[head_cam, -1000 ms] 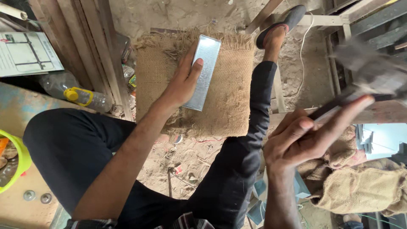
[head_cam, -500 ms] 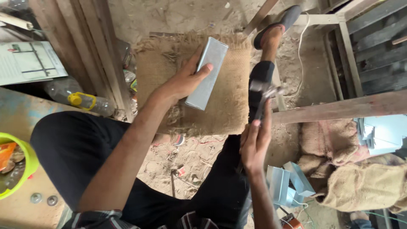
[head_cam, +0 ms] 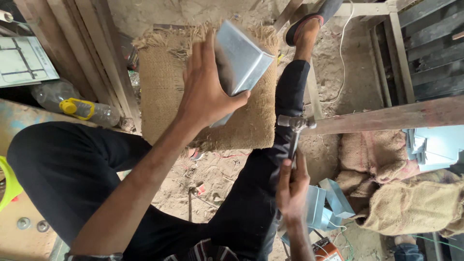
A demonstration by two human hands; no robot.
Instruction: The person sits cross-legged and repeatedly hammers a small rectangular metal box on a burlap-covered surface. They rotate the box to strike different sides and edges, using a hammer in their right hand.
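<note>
My left hand [head_cam: 208,89] grips a folded piece of shiny sheet metal [head_cam: 239,63] and holds it tilted above a jute-sack pad [head_cam: 164,92] on the sandy ground. My right hand [head_cam: 291,186] is closed around the handle of a small metal hammer [head_cam: 295,124], whose head sits near my right knee, just right of the pad. My legs in black trousers [head_cam: 72,169] frame the pad on the left and right.
A plastic bottle with a yellow cap ring [head_cam: 77,107] lies at the left beside wooden planks [head_cam: 92,53]. A wooden beam [head_cam: 386,116] crosses the right side. Bent metal pieces [head_cam: 328,200] and jute sacks [head_cam: 411,203] lie at the lower right. Washers [head_cam: 30,224] lie at the lower left.
My left hand has lifted the metal piece off the pad and turned it on edge. My right hand came down from the right with the hammer to my knee.
</note>
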